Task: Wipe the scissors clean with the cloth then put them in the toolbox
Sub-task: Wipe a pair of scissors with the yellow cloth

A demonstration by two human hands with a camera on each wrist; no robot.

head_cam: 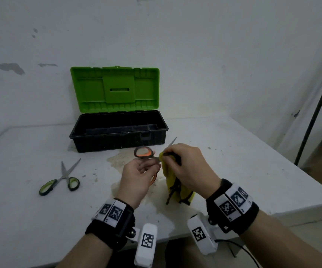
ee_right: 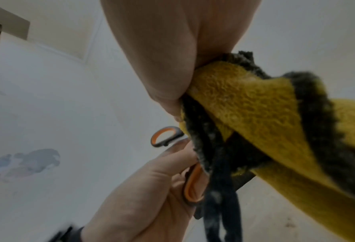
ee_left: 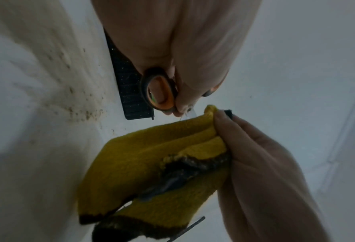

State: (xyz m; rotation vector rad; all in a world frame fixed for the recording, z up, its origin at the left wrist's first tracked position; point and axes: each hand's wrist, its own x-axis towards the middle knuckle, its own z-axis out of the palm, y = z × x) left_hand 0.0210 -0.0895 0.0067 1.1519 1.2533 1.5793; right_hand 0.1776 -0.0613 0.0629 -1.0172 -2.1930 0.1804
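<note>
My left hand (head_cam: 139, 174) grips the orange-handled scissors (head_cam: 144, 152) by their handles above the table. Their blade tip (head_cam: 173, 141) pokes out past my right hand (head_cam: 187, 163), pointing toward the toolbox. That right hand pinches a yellow cloth with dark trim (head_cam: 177, 187) around the blades, and the rest of the cloth hangs down to the table. In the left wrist view the orange handle loop (ee_left: 161, 91) sits just above the folded cloth (ee_left: 151, 160). The right wrist view shows the cloth (ee_right: 255, 114) bunched in my fingers and an orange handle (ee_right: 166, 135) beside it.
The black toolbox (head_cam: 117, 141) stands open at the back of the white table (head_cam: 253, 171), its green lid (head_cam: 115, 88) leaning against the wall. A second pair of scissors with green handles (head_cam: 63, 179) lies to the left. A stained patch marks the table under my hands.
</note>
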